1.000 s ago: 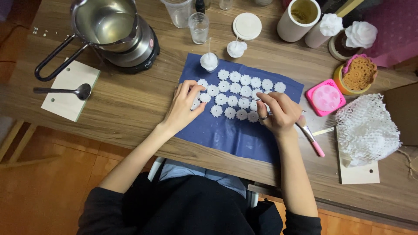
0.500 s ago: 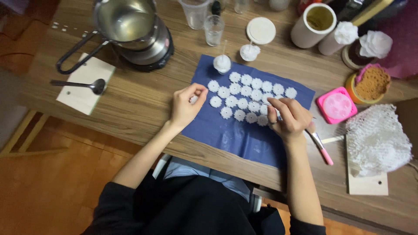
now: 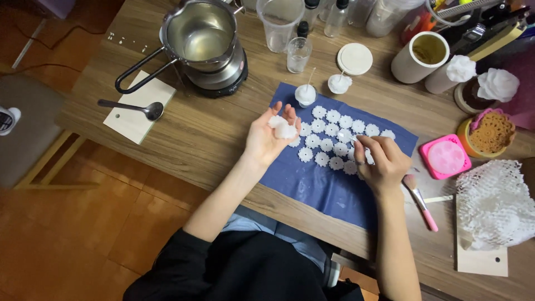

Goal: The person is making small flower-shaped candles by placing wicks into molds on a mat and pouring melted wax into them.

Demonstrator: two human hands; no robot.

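Across the wooden table (image 3: 184, 134), seen from above, the far right corner is cut off by the frame, so the cluttered tools there are hard to make out. Near the right edge, a crumpled white foam net (image 3: 493, 203) hides most of a pale wooden board (image 3: 482, 259). At centre lies a dark blue cloth (image 3: 312, 178), its near right part covered by the right forearm. At far left a steel pouring pot (image 3: 202, 36) conceals most of the black hotplate beneath it. Rows of small white flower-shaped wax pieces (image 3: 332, 139) lie on the cloth; those at the right end of the rows are hidden under the right hand (image 3: 382, 161). That hand is curled, fingertips down on the rows; whether it pinches a piece cannot be told. The left hand (image 3: 267, 139), raised palm-up over the left edge of the cloth, grips a few white wax pieces (image 3: 281, 129) loosely between thumb and fingers; their number is unclear. A pink-handled brush (image 3: 421, 203) lies just right of the right hand.

Compared with half a second ago, the left hand has lifted from the cloth and turned over, now carrying pieces. The left end of the rows is sparser. The right hand remains at the right end of the rows.
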